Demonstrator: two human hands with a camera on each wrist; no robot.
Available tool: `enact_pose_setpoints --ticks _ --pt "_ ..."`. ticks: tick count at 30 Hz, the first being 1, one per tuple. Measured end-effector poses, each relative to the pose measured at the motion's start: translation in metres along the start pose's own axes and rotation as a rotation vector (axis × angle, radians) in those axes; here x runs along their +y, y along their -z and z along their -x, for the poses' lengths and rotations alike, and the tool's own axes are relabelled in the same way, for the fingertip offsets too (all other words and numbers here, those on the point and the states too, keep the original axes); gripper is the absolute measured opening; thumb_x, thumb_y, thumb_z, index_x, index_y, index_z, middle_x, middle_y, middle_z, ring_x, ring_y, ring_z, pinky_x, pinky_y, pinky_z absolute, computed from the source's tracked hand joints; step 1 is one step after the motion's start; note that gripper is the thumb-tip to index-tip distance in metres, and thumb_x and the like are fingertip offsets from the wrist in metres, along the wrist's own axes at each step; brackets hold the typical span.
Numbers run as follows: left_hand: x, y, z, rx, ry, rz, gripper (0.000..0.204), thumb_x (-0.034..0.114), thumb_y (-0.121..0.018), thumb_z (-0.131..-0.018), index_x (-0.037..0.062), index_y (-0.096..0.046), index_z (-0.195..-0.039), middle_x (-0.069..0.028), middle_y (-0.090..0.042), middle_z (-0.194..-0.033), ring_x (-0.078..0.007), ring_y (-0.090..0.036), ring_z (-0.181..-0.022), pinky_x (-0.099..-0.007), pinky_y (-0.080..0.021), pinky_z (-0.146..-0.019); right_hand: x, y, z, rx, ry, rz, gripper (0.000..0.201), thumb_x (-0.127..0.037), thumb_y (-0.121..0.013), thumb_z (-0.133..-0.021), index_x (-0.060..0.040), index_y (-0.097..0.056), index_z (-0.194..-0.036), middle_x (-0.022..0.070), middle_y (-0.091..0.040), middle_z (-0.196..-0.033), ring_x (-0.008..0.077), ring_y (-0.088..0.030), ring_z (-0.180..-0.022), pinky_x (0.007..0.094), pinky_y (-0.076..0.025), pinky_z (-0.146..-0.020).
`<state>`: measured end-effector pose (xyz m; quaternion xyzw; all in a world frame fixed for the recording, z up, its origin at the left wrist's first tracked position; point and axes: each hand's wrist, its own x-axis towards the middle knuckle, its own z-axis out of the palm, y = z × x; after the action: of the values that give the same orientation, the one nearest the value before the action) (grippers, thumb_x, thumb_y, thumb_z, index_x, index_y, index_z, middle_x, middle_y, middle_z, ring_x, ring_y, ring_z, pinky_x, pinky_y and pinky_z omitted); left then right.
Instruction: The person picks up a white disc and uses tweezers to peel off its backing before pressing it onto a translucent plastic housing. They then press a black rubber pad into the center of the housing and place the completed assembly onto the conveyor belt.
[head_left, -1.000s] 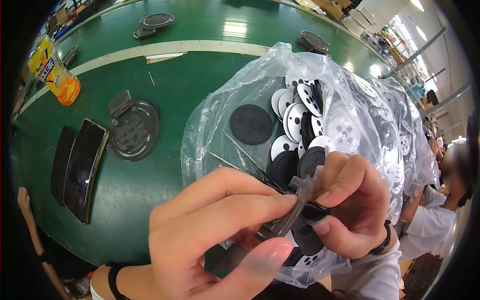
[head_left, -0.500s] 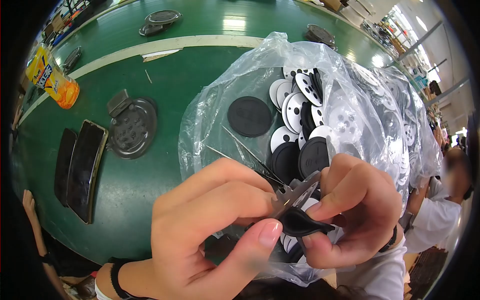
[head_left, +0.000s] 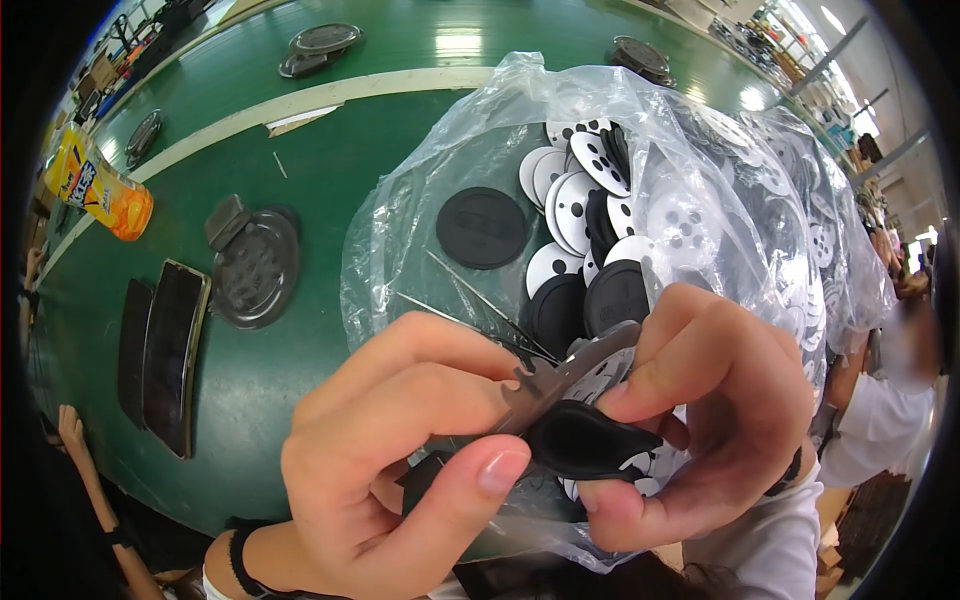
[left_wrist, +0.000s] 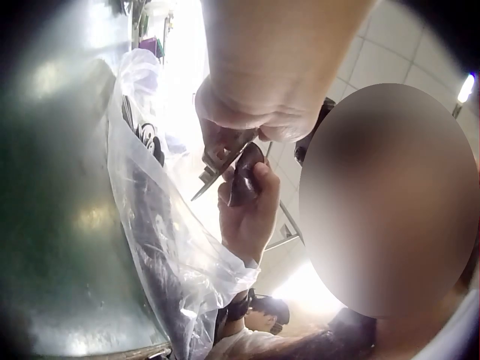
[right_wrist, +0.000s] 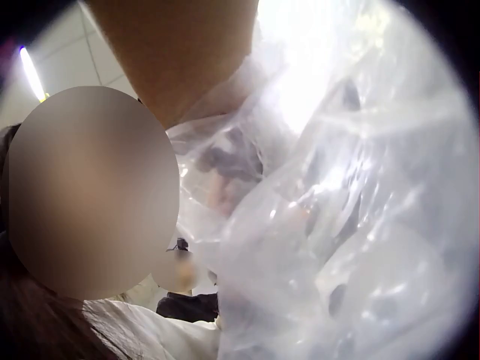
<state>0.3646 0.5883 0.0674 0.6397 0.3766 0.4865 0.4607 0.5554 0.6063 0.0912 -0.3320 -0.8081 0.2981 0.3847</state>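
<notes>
My left hand [head_left: 410,460] grips a translucent grey plastic part [head_left: 540,390] between fingers and thumb, tilted upward. Between finger and thumb, my right hand [head_left: 715,420] pinches a soft black disc [head_left: 585,440], bent and held against that part's near face. In the left wrist view the grey part [left_wrist: 217,161] and the folded black disc [left_wrist: 246,176] meet between the left hand [left_wrist: 259,112] and the right hand [left_wrist: 251,221]. Plastic film fills much of the right wrist view, where the held things are hidden.
A clear bag [head_left: 400,215] holds black discs [head_left: 480,228] and white dotted discs [head_left: 572,212]; tweezers [head_left: 485,300] lie there. On the green table [head_left: 240,390] are a phone [head_left: 176,355], a grey lidded part [head_left: 256,268] and a yellow pouch [head_left: 98,185]. Another person [head_left: 880,400] sits at right.
The grey part has turned to show more of its face. The black disc, small between the right fingers earlier, shows larger and has moved left and down with the right hand.
</notes>
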Motion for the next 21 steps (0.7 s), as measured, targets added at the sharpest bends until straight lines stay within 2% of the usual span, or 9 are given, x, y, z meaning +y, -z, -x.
enact_pose_setpoints --ticks 6,9,13,18,20,21 --pt "-0.0025 -0.0083 0.0037 0.065 0.102 0.216 0.029 0.027 -0.054 -0.087 -0.0004 -0.048 -0.08 -0.0161 -0.051 -0.092 -0.0146 -0.046 -0.079 -0.0263 -0.036 -0.071 -0.0038 -0.0012 -0.0009 0.04 -0.022 0.044 0.04 -0.014 -0.082 -0.051 0.0008 -0.054 -0.076 0.0047 -0.051 -0.065 0.0047 -0.043 -0.051 0.0152 -0.03 -0.04" --pt "-0.0023 -0.0055 0.0022 0.038 0.052 0.125 0.027 0.026 -0.054 -0.086 0.0006 -0.048 -0.08 -0.0157 -0.051 -0.09 -0.0144 -0.046 -0.077 -0.0258 -0.036 -0.07 -0.0047 0.0014 -0.0014 0.025 -0.007 0.108 0.041 -0.016 -0.083 -0.051 0.0006 -0.055 -0.077 0.0051 -0.052 -0.066 0.0049 -0.044 -0.051 0.0151 -0.031 -0.04" --pt "-0.0022 -0.0057 0.0019 0.049 0.063 0.14 0.024 0.023 -0.054 -0.084 0.0009 -0.048 -0.079 -0.0155 -0.051 -0.089 -0.0142 -0.045 -0.076 -0.0255 -0.035 -0.068 -0.0029 -0.0011 -0.0008 0.036 0.04 0.141 0.043 -0.018 -0.083 -0.05 -0.0004 -0.056 -0.077 0.0052 -0.052 -0.065 0.0048 -0.043 -0.048 0.0157 -0.031 -0.039" --pt "-0.0003 0.0013 0.0001 -0.045 0.091 0.138 0.021 0.021 -0.054 -0.081 0.0003 -0.048 -0.08 -0.0166 -0.052 -0.087 -0.0144 -0.043 -0.074 -0.0257 -0.034 -0.066 -0.0015 -0.0032 -0.0023 0.048 0.062 0.141 0.045 -0.019 -0.084 -0.048 -0.0006 -0.056 -0.077 0.0047 -0.052 -0.064 0.0046 -0.041 -0.047 0.0157 -0.03 -0.04" --pt "-0.0001 -0.0006 -0.0001 -0.026 0.075 0.134 0.021 0.021 -0.054 -0.081 0.0002 -0.048 -0.08 -0.0166 -0.052 -0.087 -0.0145 -0.043 -0.074 -0.0256 -0.034 -0.065 0.0 -0.0029 -0.0024 0.05 0.067 0.136 0.045 -0.019 -0.084 -0.047 -0.0008 -0.056 -0.077 0.0042 -0.051 -0.063 0.0047 -0.041 -0.047 0.0159 -0.03 -0.04" --pt "-0.0001 -0.0016 -0.0001 -0.007 0.056 0.132 0.021 0.02 -0.055 -0.08 0.0 -0.049 -0.08 -0.0166 -0.052 -0.086 -0.0145 -0.043 -0.073 -0.0256 -0.034 -0.065 0.0022 -0.0021 -0.0033 0.054 0.124 0.159 0.046 -0.018 -0.085 -0.046 -0.0012 -0.056 -0.077 0.0035 -0.05 -0.063 0.005 -0.041 -0.047 0.0164 -0.029 -0.041"
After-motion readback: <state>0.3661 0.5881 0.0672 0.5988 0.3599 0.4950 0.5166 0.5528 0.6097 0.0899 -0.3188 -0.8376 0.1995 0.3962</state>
